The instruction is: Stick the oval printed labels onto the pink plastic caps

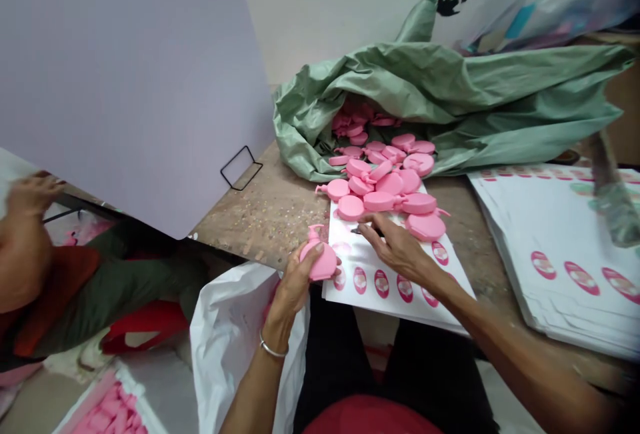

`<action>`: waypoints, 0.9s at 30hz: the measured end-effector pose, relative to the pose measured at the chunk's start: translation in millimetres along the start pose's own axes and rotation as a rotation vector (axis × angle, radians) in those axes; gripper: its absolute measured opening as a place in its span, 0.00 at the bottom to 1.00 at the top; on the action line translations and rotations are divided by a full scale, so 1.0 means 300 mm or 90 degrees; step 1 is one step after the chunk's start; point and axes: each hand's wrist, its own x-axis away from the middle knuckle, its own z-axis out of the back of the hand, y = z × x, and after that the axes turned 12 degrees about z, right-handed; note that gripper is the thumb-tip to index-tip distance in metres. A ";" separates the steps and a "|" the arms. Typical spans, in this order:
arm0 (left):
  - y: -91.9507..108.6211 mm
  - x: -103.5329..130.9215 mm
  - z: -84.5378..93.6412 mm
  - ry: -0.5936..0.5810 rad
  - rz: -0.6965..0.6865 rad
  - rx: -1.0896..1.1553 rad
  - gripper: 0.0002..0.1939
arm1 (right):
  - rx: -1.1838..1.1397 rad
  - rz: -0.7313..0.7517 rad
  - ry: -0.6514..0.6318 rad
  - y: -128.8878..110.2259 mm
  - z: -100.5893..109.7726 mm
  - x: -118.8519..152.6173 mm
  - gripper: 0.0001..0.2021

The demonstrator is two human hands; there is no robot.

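In my left hand (296, 277) is a small round pink pump bottle (320, 261), its nozzle upward, over the table's front edge. My right hand (393, 242) is closed on a thin dark tool (356, 231) whose kind I cannot make out; its tip is over a white sticker sheet (367, 293). Pink oval stickers (381, 283) are printed in rows on that sheet. Just beyond my right hand lies a heap of pink pump bottles (390, 184), partly on the sheet. They spill from the mouth of a green sack (465, 94).
A stack of sticker sheets (545, 301) lies on the right. At the left stands a large pale panel (125, 74) with a black wire stand (241, 169). A white sack (220, 327) hangs open below my left hand. Another person's hand (33, 194) grips behind the panel.
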 end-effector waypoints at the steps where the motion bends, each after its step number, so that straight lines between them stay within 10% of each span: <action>1: -0.005 -0.008 0.006 0.034 -0.009 -0.013 0.20 | 0.083 -0.014 0.024 0.023 -0.024 0.020 0.15; 12: -0.043 -0.053 -0.007 0.018 0.017 0.004 0.30 | 0.427 0.084 0.067 0.062 -0.151 0.081 0.12; 27: -0.063 -0.083 0.033 0.024 0.020 -0.062 0.26 | 0.288 0.006 0.061 0.085 -0.151 0.061 0.11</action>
